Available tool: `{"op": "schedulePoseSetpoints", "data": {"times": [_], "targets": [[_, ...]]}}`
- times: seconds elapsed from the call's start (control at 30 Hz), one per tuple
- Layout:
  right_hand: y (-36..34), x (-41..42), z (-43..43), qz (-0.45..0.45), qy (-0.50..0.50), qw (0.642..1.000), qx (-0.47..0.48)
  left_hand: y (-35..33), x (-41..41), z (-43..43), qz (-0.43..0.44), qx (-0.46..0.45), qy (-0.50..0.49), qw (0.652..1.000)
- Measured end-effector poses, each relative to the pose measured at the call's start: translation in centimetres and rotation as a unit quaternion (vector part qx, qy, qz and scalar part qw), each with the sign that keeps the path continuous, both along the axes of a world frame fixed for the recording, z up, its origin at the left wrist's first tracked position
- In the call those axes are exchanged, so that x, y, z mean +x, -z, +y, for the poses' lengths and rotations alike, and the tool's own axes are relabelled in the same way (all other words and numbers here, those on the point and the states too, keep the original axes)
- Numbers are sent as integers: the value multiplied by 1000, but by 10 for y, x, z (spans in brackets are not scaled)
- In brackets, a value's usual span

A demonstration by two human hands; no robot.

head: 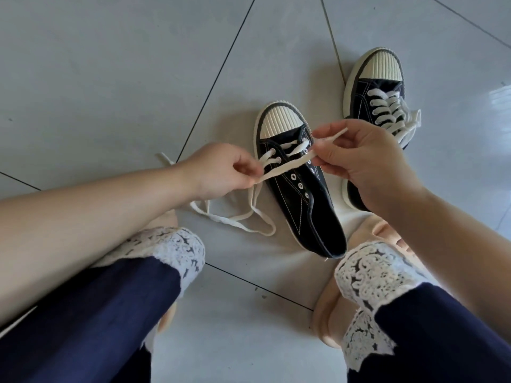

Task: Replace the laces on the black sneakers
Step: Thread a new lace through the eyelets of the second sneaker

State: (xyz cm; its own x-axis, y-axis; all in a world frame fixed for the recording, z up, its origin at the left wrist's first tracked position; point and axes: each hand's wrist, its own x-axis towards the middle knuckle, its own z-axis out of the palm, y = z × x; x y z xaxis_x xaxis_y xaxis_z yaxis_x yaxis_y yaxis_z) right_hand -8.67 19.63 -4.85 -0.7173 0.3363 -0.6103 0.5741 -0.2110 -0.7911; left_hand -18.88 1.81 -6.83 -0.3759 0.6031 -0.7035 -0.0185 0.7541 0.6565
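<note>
A black canvas sneaker [301,200] with a ribbed cream toe cap lies on the floor between my knees, toe pointing away. A white lace [284,167] runs through its front eyelets only; the rear eyelets are bare. My left hand [221,170] pinches one stretch of the lace to the left of the shoe. My right hand [365,156] pinches the lace's other end above the shoe's right side, tip sticking up. Slack lace [235,219] loops on the floor. A second black sneaker [378,89], fully laced in white, stands at the far right.
Grey floor tiles [110,78] with dark grout lines surround the shoes. My knees in navy trousers with white lace cuffs [171,250] frame the lower view. Another lace end [166,158] lies behind my left wrist.
</note>
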Motion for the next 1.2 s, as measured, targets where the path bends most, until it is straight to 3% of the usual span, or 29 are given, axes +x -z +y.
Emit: {"op": "schedulePoseSetpoints", "data": {"times": [0.2, 0.33, 0.47, 0.53, 0.73, 0.93, 1.2], "targets": [[6, -6, -24, -12, -48, 992, 115, -14, 7, 33, -93, 153, -86, 980], [11, -2, -17, -22, -40, 989, 144, -4, 15, 43, -32, 125, -126, 984], [22, 8, -9, -127, -237, 906, 328, 5, 19, 40, 18, 90, -169, 981], [24, 9, -8, -115, -243, 893, 361, 7, 22, 42, 33, 76, -167, 983], [23, 9, -4, -100, -175, 928, 314, 13, 29, 49, 75, 30, -161, 984], [33, 12, -8, -115, -97, 973, 173, 14, 30, 51, 135, -3, -126, 983], [40, 18, -10, -123, -22, 991, 48, 16, 31, 51, 190, 1, -66, 980]]}}
